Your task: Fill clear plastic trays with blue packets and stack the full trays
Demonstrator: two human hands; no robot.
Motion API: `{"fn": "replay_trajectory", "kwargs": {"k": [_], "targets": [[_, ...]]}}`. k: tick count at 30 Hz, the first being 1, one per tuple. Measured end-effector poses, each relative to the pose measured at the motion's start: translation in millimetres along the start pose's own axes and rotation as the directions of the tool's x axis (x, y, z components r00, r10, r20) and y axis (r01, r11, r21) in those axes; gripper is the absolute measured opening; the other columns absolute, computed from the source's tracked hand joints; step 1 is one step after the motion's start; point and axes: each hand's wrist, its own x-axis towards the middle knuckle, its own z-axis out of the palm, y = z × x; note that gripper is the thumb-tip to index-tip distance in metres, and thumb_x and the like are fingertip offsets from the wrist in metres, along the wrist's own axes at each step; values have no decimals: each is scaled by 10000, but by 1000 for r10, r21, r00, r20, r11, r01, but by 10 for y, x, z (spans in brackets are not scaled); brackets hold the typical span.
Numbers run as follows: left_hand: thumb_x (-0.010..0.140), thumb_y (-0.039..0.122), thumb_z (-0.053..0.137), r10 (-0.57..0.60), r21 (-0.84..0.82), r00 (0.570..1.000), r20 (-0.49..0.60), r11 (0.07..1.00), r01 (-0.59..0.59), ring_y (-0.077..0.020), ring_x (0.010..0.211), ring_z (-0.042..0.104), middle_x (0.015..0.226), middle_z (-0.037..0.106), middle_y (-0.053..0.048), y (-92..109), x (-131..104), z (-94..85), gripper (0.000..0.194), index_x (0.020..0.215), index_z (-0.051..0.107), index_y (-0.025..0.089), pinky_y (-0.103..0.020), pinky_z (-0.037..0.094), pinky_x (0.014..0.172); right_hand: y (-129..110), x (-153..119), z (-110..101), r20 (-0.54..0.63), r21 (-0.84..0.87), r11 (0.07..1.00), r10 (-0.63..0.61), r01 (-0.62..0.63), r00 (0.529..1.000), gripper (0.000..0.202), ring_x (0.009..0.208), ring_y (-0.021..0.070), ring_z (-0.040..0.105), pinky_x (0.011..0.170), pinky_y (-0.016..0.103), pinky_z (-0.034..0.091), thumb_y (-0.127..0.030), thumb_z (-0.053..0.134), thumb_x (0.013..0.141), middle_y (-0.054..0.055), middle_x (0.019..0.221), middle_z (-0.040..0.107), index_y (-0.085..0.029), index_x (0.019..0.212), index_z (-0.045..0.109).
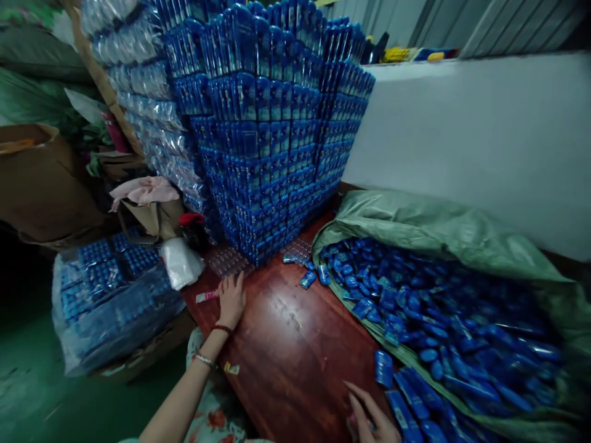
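Observation:
My left hand point(231, 301) lies on the red-brown table point(295, 332) near its left edge, fingers spread, with nothing seen in it. Its fingertips are at the near side of a clear plastic tray point(226, 261), beside a small pink and white strip point(207, 296). At the bottom of the view, my right hand point(369, 418) is partly cut off by the frame. Its fingers are apart, just left of several blue packs point(409, 406) at the table's right side. One blue pack point(383, 368) lies above that hand.
A green sack point(429, 215) full of loose blue packs fills the right side. Tall stacks of blue packs point(263, 135) rise at the back. On the left are a wrapped bundle point(115, 295), a white plastic bag point(180, 263) and a beige bag point(159, 216).

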Motion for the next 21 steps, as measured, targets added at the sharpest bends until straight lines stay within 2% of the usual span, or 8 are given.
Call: {"fn": "replay_trajectory", "kwargs": {"k": [2,5,8,10,14,17,19,21], "targets": [[818,165,435,-26,53,998,51,998,24,-336,1135,447,1232,493,-210,-42,138,-28,467,1281,440,107,-507,319,954,-6,53,21,79,-26,998,-59,61,995,355,852,239,681,718,262,566,-519,573,720,56,917,719,-244,882,728],[802,143,442,31,70,987,161,997,-43,-320,1040,509,1078,578,-201,-146,329,-69,340,1117,546,72,-457,359,919,22,58,55,124,-44,994,-98,104,987,327,879,233,675,725,265,564,-474,549,754,55,944,715,-247,914,723],[817,160,444,108,49,979,171,992,-117,-278,1010,518,1037,589,-155,-224,396,-205,256,1042,557,112,-396,381,905,64,-6,74,124,-32,994,-101,106,987,305,865,232,678,714,272,568,-462,557,752,50,937,716,-256,901,726],[834,171,427,137,41,980,144,989,-144,-271,1009,506,1050,572,-143,-246,329,-346,264,1073,528,124,-399,387,899,74,-58,77,108,-13,996,-85,87,990,297,849,232,681,705,277,570,-470,574,739,49,923,719,-263,887,727],[833,142,405,211,-69,977,-4,975,-211,-260,973,502,1015,549,-119,-171,-78,-609,303,1121,499,133,-401,419,864,-10,-96,132,90,62,998,-2,-4,996,323,770,226,688,672,290,573,-493,569,746,62,908,719,-253,898,723],[840,117,372,268,-215,959,-96,935,-282,-244,985,507,1032,540,-102,39,-527,-692,373,1190,481,184,-408,432,870,-161,-32,248,89,77,997,16,-23,996,344,720,220,683,698,342,568,-499,543,771,59,921,715,-254,946,710],[840,95,350,311,-273,947,-84,906,-322,-238,1012,503,1049,536,-95,236,-827,-687,451,1260,452,224,-412,424,896,-266,32,336,50,55,998,-13,10,999,346,802,228,673,758,372,549,-483,528,791,60,981,701,-254,989,693],[852,119,367,367,-295,930,0,889,-351,-239,1002,504,1037,541,-88,445,-1096,-647,480,1311,426,244,-412,420,904,-332,91,397,2,31,998,-57,57,998,342,923,233,642,828,379,517,-450,502,820,71,1042,678,-238,1025,676]]}}
